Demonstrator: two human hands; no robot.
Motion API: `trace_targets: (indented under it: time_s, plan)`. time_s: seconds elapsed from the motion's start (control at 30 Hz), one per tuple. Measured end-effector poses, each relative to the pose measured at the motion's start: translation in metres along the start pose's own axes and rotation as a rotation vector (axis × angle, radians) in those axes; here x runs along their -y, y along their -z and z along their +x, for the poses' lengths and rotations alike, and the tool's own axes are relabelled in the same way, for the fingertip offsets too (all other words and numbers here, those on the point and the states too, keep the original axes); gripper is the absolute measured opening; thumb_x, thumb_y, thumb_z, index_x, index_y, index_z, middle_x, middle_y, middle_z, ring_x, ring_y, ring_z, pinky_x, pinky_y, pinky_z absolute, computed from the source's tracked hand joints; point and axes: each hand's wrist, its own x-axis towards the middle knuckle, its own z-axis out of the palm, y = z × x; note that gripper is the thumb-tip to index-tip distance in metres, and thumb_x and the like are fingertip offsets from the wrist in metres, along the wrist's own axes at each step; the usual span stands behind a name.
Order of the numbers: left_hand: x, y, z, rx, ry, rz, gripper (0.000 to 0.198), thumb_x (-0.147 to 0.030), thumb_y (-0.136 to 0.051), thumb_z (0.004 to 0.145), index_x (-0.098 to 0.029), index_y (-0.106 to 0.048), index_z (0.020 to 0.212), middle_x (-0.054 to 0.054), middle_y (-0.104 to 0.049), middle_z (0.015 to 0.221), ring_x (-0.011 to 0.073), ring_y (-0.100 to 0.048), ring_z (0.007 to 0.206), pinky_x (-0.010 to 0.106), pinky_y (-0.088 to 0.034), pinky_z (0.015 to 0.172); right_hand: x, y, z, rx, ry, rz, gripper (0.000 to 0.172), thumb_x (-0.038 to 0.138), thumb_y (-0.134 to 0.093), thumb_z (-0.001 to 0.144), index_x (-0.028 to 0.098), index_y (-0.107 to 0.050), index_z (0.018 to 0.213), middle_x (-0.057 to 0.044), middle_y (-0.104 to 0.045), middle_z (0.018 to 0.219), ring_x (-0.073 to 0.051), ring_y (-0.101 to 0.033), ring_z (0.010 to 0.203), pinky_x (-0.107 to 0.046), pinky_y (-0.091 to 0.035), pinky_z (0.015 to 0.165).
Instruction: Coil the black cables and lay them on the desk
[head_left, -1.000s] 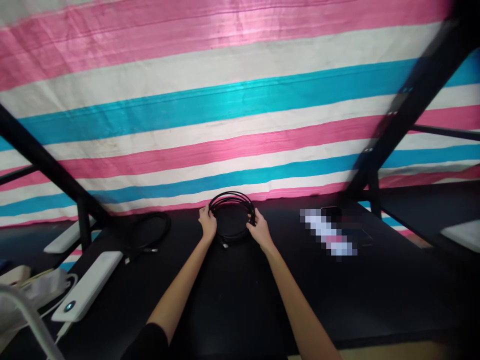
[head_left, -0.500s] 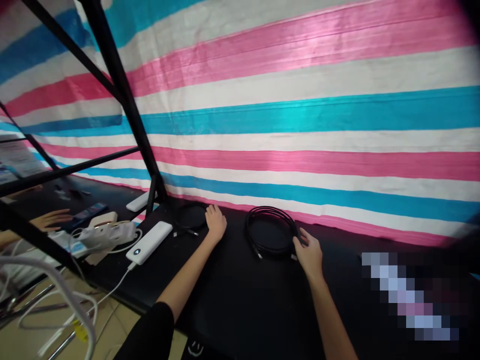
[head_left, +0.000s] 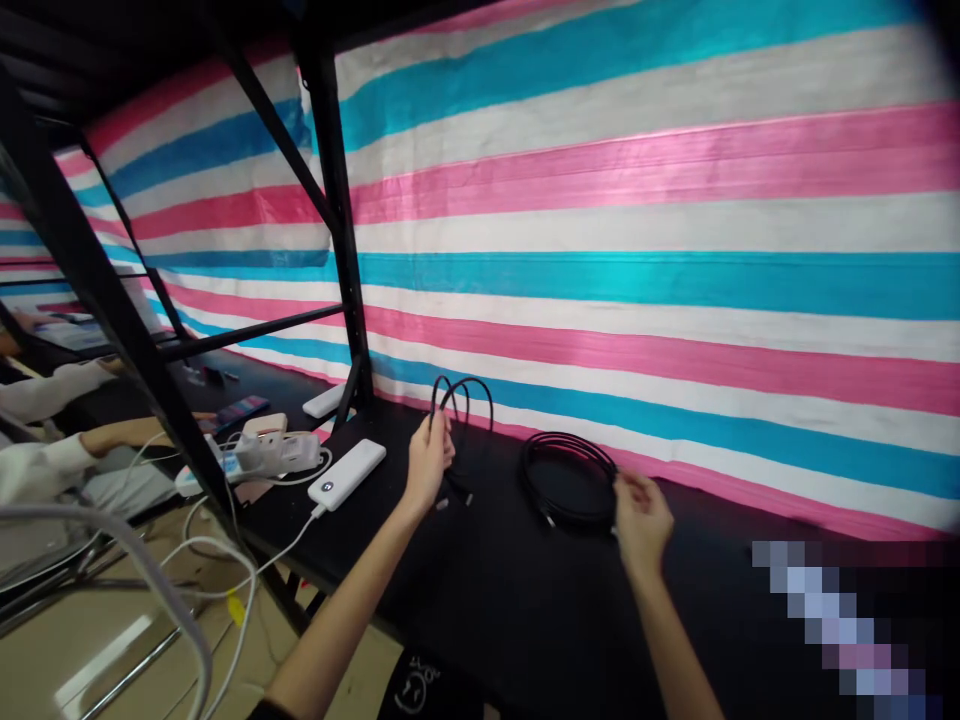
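Clamping the left hand (head_left: 428,462) on a black cable (head_left: 472,379), arching its loops above the fingers. Curling the right hand (head_left: 645,522) at a coiled cable (head_left: 528,472), hiding its right edge, leaving any grip unclear. Having a white power bank (head_left: 349,474) lying further left.

Your left grip (head_left: 430,462) holds a looped black cable (head_left: 468,415); just left of your right grip (head_left: 644,518) lies a coiled cable (head_left: 528,478).

Lifted cable (head_left: 480,380): thin, black, loops standing up from the left hand (head_left: 433,445), plug ends hanging below; left of the coiled cable (head_left: 529,480).
Coiled cable: black, several turns, round ring, flat on the surface (head_left: 525,610), one plug at its near edge.
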Motion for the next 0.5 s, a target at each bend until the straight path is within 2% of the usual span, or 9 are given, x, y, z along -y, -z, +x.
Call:
trace_targets:
  time_s: [0.07,0.17,0.2,0.27,0.37,0.5]
  plan:
    - [-0.022,0.003,-0.024,0.082,0.015,-0.099,0.042,-0.060,-0.040,0.087,-0.020,-0.045,0.075,-0.009,-0.020,0.051,0.0060,-0.020,0.037,0.018,-0.016,0.037,0.021,-0.017,-0.030,0.201,-0.006,0.081,0.050,0.048,-0.057,0.075,0.015,-0.059,0.112,-0.015,-0.065,0.106,-0.027,-0.063,0.094,-0.040,-0.052,0.078]
    - [-0.037,0.008,-0.059,0.198,0.114,-0.340,0.043,-0.061,-0.049,0.083,-0.020,-0.046,0.073,-0.010,-0.017,0.050,0.0059,-0.014,0.038,0.017,-0.015,0.035,0.053,-0.034,-0.082,0.455,-0.051,0.191,0.049,0.051,-0.053,0.082,0.021,-0.054,0.121,-0.009,-0.066,0.104,-0.022,-0.068,0.085,-0.033,-0.056,0.068]
    - [-0.038,0.011,-0.070,0.223,0.165,-0.443,0.040,-0.058,-0.053,0.082,-0.020,-0.047,0.072,-0.010,-0.018,0.049,0.0062,-0.015,0.039,0.017,-0.017,0.035,0.061,-0.036,-0.098,0.569,-0.124,0.304,0.050,0.050,-0.053,0.084,0.023,-0.047,0.126,-0.008,-0.062,0.109,-0.021,-0.068,0.085,-0.032,-0.056,0.068]
    - [-0.035,0.020,-0.087,0.238,0.261,-0.595,0.033,-0.050,-0.059,0.082,-0.019,-0.050,0.073,-0.009,-0.020,0.049,0.0070,-0.019,0.040,0.017,-0.022,0.036,0.074,-0.031,-0.123,0.620,-0.245,0.415,0.048,0.050,-0.058,0.081,0.025,-0.044,0.120,-0.002,-0.059,0.097,-0.017,-0.069,0.074,-0.027,-0.055,0.060]
    - [-0.026,0.036,-0.104,0.184,0.347,-0.631,0.026,-0.041,-0.064,0.079,-0.019,-0.053,0.072,-0.008,-0.022,0.047,0.0080,-0.027,0.042,0.018,-0.031,0.039,0.083,-0.008,-0.146,0.657,-0.374,0.465,0.047,0.054,-0.059,0.079,0.026,-0.040,0.110,0.005,-0.050,0.080,-0.016,-0.067,0.062,-0.024,-0.053,0.045]
    - [-0.017,0.047,-0.122,0.126,0.407,-0.538,0.029,-0.042,-0.068,0.076,-0.018,-0.055,0.069,-0.007,-0.030,0.047,0.0074,-0.035,0.044,0.018,-0.036,0.043,0.087,0.028,-0.159,0.701,-0.436,0.455,0.047,0.059,-0.056,0.079,0.025,-0.036,0.106,0.002,-0.058,0.082,-0.022,-0.069,0.067,-0.022,-0.048,0.032]
